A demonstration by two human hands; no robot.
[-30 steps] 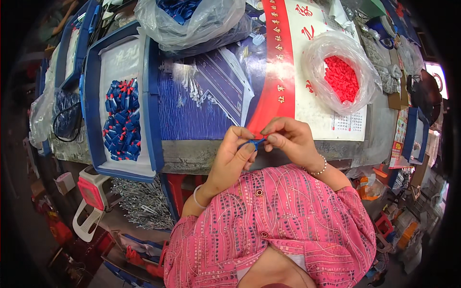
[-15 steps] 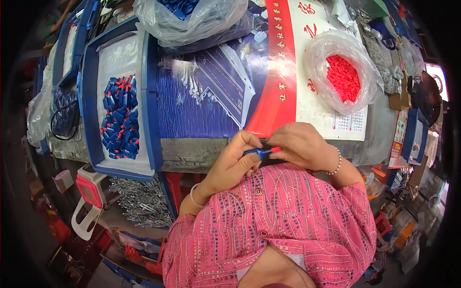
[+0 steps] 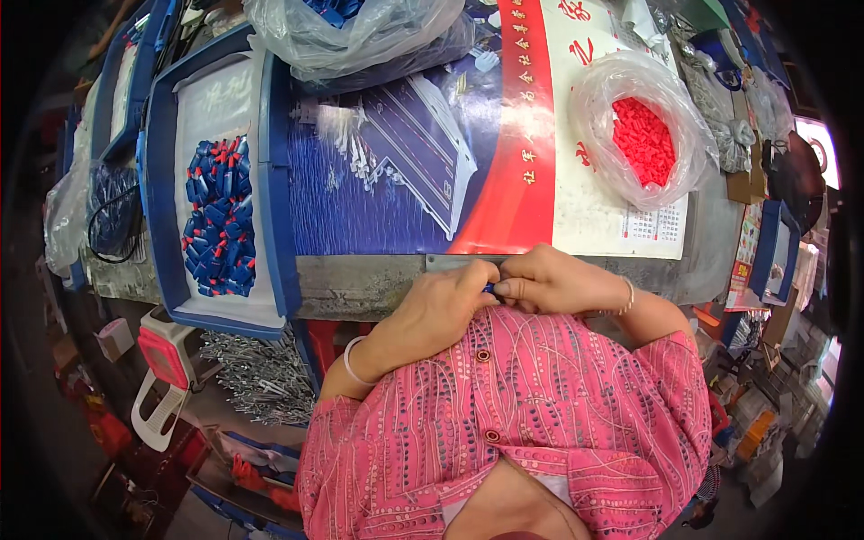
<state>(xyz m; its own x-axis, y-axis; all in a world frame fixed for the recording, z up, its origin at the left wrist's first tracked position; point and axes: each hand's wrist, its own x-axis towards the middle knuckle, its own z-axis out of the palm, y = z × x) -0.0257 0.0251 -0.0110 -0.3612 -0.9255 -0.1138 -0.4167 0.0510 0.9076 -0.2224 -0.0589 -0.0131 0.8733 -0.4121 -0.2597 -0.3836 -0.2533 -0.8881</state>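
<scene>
Close to my chest, at the table's front edge, my left hand (image 3: 447,301) and my right hand (image 3: 551,281) meet with fingers pinched. Between their fingertips a bit of a small blue plastic piece (image 3: 490,289) shows; the fingers cover the rest, its red end included. To the left, a blue tray (image 3: 285,216) lined with white paper holds a pile of similar blue pieces with red tips (image 3: 219,216). Over on the right stands a clear plastic bag (image 3: 598,90) with its mouth open, full of small red plastic parts (image 3: 643,142).
A large clear bag (image 3: 360,40) of blue parts sits at the back. A printed poster (image 3: 396,207) covers the tabletop. Below the tray lie many thin metal rods (image 3: 256,373), beside a red and white stool (image 3: 166,360). A small blue bin (image 3: 781,252) is at far right.
My hands have drawn together around the blue piece. Its red end, visible before, is now hidden behind my fingers. The view has shifted slightly.
</scene>
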